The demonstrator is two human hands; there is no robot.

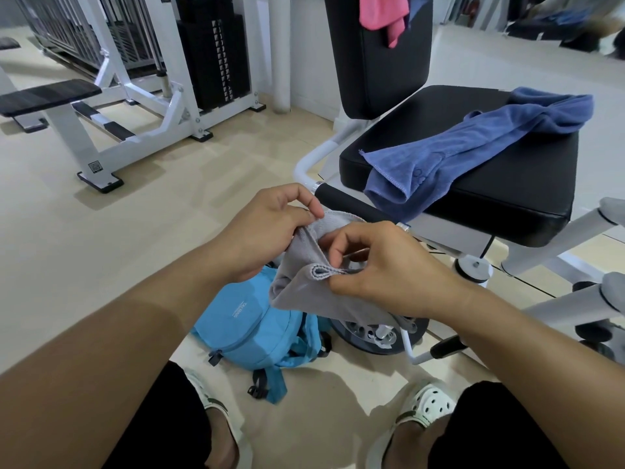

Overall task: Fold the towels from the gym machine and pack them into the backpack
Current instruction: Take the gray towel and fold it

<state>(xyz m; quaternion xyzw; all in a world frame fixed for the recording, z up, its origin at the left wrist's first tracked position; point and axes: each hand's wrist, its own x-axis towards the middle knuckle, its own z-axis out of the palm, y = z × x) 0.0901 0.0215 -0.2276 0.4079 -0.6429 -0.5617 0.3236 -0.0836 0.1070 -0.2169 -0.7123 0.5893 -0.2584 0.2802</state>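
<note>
Left hand point(270, 228) and right hand point(382, 265) are both pinched on the grey towel point(304, 292), held in the air between my knees, just above the backpack point(250, 330). Left fingers grip the upper edge, right fingers clamp a stitched hem corner; the cloth hangs bunched, so I judge the fold as only started, corners being matched. Backpack lies on the floor below, light blue; I can't tell if its main zip is open or if anything is packed inside. Blue towel point(473, 143) lies unfolded and rumpled across the black seat pad point(507, 198) of the gym machine, one end drooping over the front edge. Pink towel point(382, 15) hangs over the top of the backrest point(378, 79), with something dark blue beside it, partly cut off. So by my read: one towel in hand, at least two left untouched, nothing visibly packed. Early in the task.
</note>
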